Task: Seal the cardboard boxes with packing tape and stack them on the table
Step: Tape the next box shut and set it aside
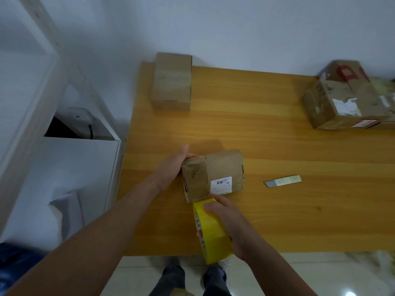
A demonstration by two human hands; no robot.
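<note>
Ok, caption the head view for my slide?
Left hand steadies a small cardboard box on the table; right hand holds a yellow tape roll at its near edge.

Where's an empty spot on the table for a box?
Biggest bare patch: the middle of the table, between the far-left box and the stacked boxes. Also bare: the near right corner, in front of the cutter. Crowded: near edge, where the left hand, right hand, tape roll and small box meet.

wall (245,28): plain white, runs behind table (267,142)
table: orange-brown wood grain, far edge at wall
floor (277,272): pale glossy tiles, bright glare spot (351,293) bottom right
cabinet (70,178): white, left of table, dark opening on top
</note>
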